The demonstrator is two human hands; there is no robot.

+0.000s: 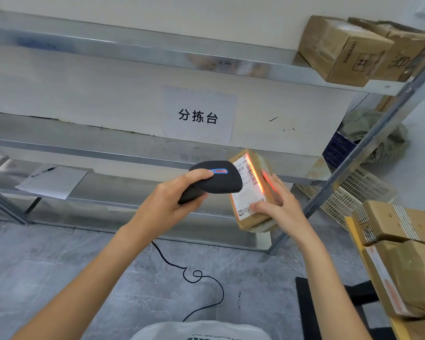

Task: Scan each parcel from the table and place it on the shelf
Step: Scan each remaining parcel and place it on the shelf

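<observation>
My left hand [174,200] grips a black barcode scanner [215,177] with a blue and red strip on top. Its red light falls across the barcode label of a small brown cardboard parcel [249,217]. My right hand [277,202] holds that parcel upright by its right side, thumb on the label face, fingers behind. Scanner and parcel are close together in front of the metal shelf [133,153]. The scanner's black cable [194,276] hangs down and loops over the floor.
Two cardboard boxes [341,50] stand on the upper shelf at right. More parcels [398,253] lie on a table at the lower right. A sheet of paper with a pen [52,180] lies on a low shelf. White and blue crates [349,192] sit behind the shelf post.
</observation>
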